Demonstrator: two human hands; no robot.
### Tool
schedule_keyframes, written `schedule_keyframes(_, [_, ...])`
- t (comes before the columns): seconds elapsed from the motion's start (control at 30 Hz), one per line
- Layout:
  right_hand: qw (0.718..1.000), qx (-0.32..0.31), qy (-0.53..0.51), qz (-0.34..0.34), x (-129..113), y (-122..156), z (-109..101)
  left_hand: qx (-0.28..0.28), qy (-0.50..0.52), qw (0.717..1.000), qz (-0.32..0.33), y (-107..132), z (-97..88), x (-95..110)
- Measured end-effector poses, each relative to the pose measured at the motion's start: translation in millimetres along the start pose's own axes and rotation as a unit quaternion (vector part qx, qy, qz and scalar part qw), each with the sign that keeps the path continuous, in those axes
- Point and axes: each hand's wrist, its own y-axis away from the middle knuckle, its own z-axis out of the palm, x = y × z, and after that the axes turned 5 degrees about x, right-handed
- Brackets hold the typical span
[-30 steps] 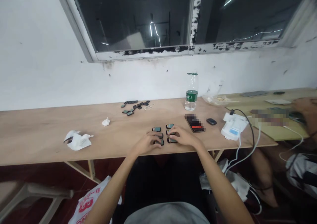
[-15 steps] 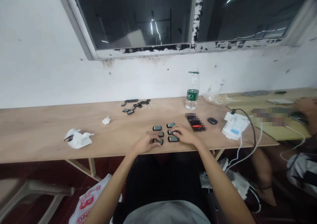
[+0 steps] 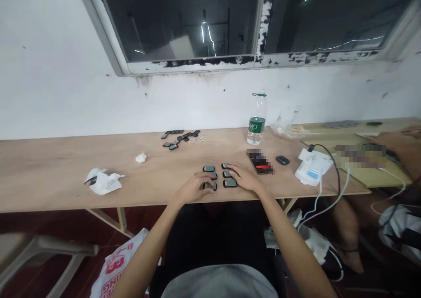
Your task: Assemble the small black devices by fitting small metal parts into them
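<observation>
My left hand (image 3: 194, 188) stays curled about the lowest left device (image 3: 209, 186), at twelve o'clock; whether it grips, I can't tell. Since a second ago, the lowest right device (image 3: 230, 183) lies uncovered, my loosely spread right hand (image 3: 246, 177) having crept forward. At one o'clock, a bottle (image 3: 256, 124) holds clear liquid (image 3: 254, 139)

Six small dark-rimmed pieces (image 3: 230, 182) lie in two columns of three near the front edge of a wooden tabletop (image 3: 59, 170). More dark pieces (image 3: 173, 146) cluster toward the wall, beside scattered white bits (image 3: 197, 139). At left sit a crumpled tissue (image 3: 141, 158) and larger crumpled white paper (image 3: 108, 183); at right, a bottle (image 3: 256, 126), a phone (image 3: 255, 160), a black mouse-shaped object (image 3: 282, 159) and a cabled white box (image 3: 312, 168).
</observation>
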Motion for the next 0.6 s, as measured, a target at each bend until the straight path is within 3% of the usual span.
schedule_keyframes(0.27, [1.000,-0.021,0.015,-0.010,-4,-1,-2,0.042,-0.018,0.999,0.008,-3,15.6,0])
schedule_keyframes(0.4, [1.000,-0.011,0.010,-0.015,-4,-2,-7,0.051,-0.003,0.999,0.008,-5,13.9,3])
schedule_keyframes(0.5, [1.000,0.027,0.008,-0.006,-3,-3,-12,0.085,0.030,0.995,-0.035,-6,4.2,2])
schedule_keyframes(0.6, [0.998,0.051,0.014,0.037,0,-2,-16,0.127,0.038,0.983,-0.124,-4,-7.5,-10])
